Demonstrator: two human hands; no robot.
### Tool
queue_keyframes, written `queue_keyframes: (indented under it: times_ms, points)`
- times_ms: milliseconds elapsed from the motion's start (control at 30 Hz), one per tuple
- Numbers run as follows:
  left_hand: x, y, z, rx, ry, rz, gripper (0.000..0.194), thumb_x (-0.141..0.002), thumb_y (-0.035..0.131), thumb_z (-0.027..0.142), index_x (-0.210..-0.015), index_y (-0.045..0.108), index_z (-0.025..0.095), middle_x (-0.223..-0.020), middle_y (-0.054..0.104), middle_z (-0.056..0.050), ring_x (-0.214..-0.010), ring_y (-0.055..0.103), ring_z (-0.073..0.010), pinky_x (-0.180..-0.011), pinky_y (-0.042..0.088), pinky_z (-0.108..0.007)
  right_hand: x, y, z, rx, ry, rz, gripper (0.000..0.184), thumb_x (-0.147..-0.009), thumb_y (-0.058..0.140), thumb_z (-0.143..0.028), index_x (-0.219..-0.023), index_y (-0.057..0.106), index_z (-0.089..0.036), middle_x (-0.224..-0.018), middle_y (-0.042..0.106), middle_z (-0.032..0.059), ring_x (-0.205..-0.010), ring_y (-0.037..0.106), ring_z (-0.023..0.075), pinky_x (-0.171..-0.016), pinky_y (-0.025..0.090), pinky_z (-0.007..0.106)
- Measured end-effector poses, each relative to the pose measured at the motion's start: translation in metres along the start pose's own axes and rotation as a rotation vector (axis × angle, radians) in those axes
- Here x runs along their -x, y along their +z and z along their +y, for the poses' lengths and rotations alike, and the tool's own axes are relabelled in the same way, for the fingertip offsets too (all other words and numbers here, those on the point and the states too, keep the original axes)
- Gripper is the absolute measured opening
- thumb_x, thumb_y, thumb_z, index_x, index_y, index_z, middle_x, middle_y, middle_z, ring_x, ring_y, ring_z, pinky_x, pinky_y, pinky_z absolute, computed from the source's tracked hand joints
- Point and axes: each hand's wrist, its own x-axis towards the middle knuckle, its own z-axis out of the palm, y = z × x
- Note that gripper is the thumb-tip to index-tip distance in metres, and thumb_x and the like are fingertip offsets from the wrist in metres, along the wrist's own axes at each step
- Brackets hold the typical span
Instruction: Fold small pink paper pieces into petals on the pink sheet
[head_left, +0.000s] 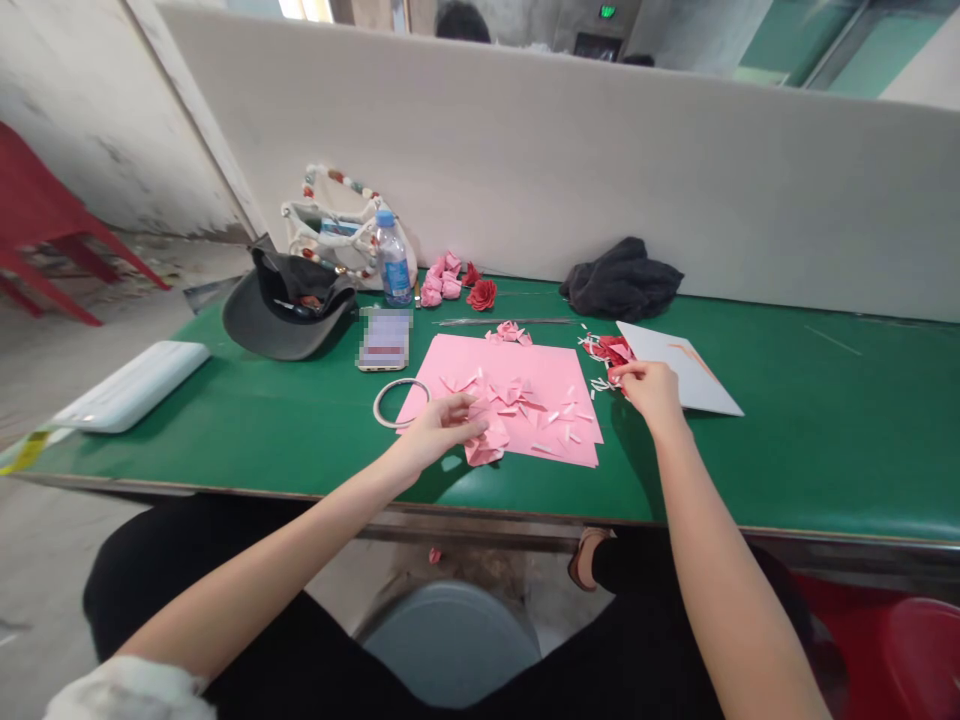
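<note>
Pink paper sheet, long axis sideways

Phone screen blurred, content unreadable. Right hand hides part of red paper scraps. Left hand hides part of pink paper folds. Grip on either: unclear. Red chair cut off by left edge.

"What's on the green workbench?"

"Pink paper sheets under scattered scraps, red paper scraps, paper roses, a black cap, a water bottle, a phone."

"And at the right?"

"A white card, a dark cloth."
</note>
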Motion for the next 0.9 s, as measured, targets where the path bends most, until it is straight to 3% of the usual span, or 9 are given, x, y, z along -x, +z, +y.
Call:
queue_keyframes:
  times_ms: [167,400,533,633,700,800,900]
  points:
    - [0.0,-0.001,0.0,-0.01,0.005,0.005,0.033,-0.07,0.074,0.034,-0.092,0.06,0.013,-0.082,0.065,-0.004,-0.072,0.06,-0.0136,-0.065,0.048,-0.025,0.003,-0.007,-0.005,0.033,-0.028,0.004,0.033,-0.066,0.045,-0.014,-0.077,0.076,-0.013,-0.049,0.064,0.0045,-0.049,0.057,0.0173,-0.062,0.047,0.03]
    - [0.001,-0.001,0.001,-0.008,-0.017,-0.01,0.035,-0.068,0.075,0.035,-0.091,0.06,0.013,-0.083,0.066,-0.005,-0.074,0.063,-0.0156,-0.066,0.048,-0.026,-0.001,-0.006,0.003,0.011,-0.091,-0.017,0.027,-0.066,0.05,-0.013,-0.075,0.075,-0.012,-0.051,0.065,0.0053,-0.046,0.056,0.0158,-0.058,0.049,0.03]
    - [0.001,-0.001,0.001,0.003,-0.031,-0.022,0.032,-0.07,0.074,0.032,-0.091,0.058,0.013,-0.08,0.067,-0.004,-0.074,0.064,-0.0148,-0.068,0.048,-0.026,-0.003,-0.003,0.005,-0.035,-0.082,-0.018,0.028,-0.069,0.05,-0.012,-0.086,0.073,-0.009,-0.064,0.07,0.008,-0.047,0.06,0.0143,-0.056,0.051,0.029]
    - [0.001,-0.001,0.0,0.013,-0.017,-0.03,0.029,-0.073,0.072,0.03,-0.091,0.058,0.013,-0.079,0.067,-0.004,-0.074,0.063,-0.0139,-0.07,0.048,-0.026,0.007,-0.001,-0.013,-0.155,-0.173,-0.039,0.026,-0.071,0.06,-0.019,-0.093,0.071,-0.011,-0.084,0.073,0.011,-0.063,0.066,0.0167,-0.064,0.053,0.031]
    - [0.001,-0.002,-0.001,0.026,-0.024,-0.034,0.028,-0.073,0.072,0.03,-0.092,0.058,0.013,-0.08,0.068,-0.004,-0.076,0.064,-0.0147,-0.07,0.048,-0.026,0.024,0.003,-0.034,-0.342,-0.303,-0.212,0.028,-0.071,0.066,-0.026,-0.097,0.07,-0.014,-0.094,0.072,0.0103,-0.074,0.067,0.0177,-0.07,0.054,0.032]
    - [0.001,-0.001,-0.002,0.045,-0.033,-0.039,0.03,-0.072,0.073,0.03,-0.092,0.06,0.013,-0.086,0.069,-0.006,-0.08,0.066,-0.0173,-0.074,0.049,-0.028,0.057,0.012,-0.069,-0.507,-0.392,-0.588,0.031,-0.073,0.068,-0.032,-0.1,0.07,-0.018,-0.096,0.072,0.0081,-0.078,0.067,0.0178,-0.073,0.054,0.032]
    - [0.001,0.0,-0.002,0.007,-0.029,-0.02,0.031,-0.07,0.074,0.03,-0.092,0.061,0.013,-0.087,0.07,-0.006,-0.082,0.067,-0.0188,-0.076,0.049,-0.029,0.085,0.023,-0.091,-0.57,-0.453,-0.789,0.033,-0.069,0.073,-0.035,-0.098,0.071,-0.019,-0.093,0.072,0.0059,-0.08,0.067,0.018,-0.078,0.053,0.033]
